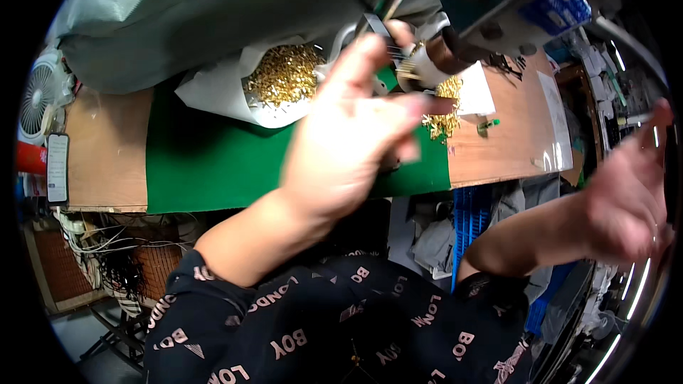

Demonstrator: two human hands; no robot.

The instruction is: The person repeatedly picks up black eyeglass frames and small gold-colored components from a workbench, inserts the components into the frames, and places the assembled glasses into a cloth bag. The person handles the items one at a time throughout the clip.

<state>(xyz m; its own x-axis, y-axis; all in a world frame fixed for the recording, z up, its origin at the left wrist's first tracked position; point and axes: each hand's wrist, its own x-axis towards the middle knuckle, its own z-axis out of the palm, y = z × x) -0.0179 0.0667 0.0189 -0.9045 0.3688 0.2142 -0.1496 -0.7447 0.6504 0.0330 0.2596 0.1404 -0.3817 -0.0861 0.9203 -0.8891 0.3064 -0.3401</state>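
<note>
My left hand is raised over the green mat, in front of a dark green machine. Its fingers are spread and motion-blurred, close to the machine's pale, round working part. A short dark piece shows beyond one fingertip; whether the hand touches it I cannot tell. Far to the right, my right hand hangs in the air with fingers apart, also blurred, with nothing visible in it. Small gold-coloured metal pieces are heaped in a white sheet behind the left hand. More gold pieces lie beneath the machine.
A small green-topped object sits on the wooden table. At the left are a white fan and a phone. Grey cloth covers something bulky behind. Loose cables hang below the table; a blue crate stands underneath.
</note>
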